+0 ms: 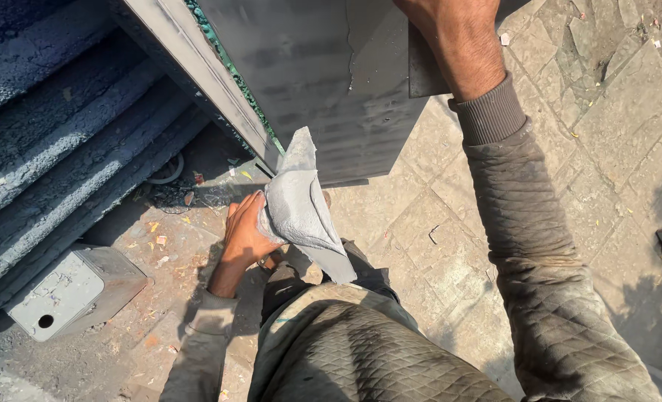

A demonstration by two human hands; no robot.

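Metal block [74, 290]: grey, boxy, one round hole, lying on the littered paving at far left.
Left hand [245, 232]: fingers curled around a grey rag [301, 208], held low beside the cabinet's corner.
Rag: soft, limp, probably light and paint-caked; best gripped bunched.
Cabinet [309, 82]: flat grey sheet metal, likely stiff and heavy.
Right hand [457, 37]: pressed against the cabinet's top edge; fingers out of view.

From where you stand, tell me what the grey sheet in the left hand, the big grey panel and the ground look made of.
Grey sheet: probably abrasive paper or stiff cloth; it creases and curls, coated in matte grey dust. Grey panel: likely sheet metal with dull grey primer; flat, folded edges, chipped coating. Ground: irregular stone paving, rough and dusty, with visible joints.
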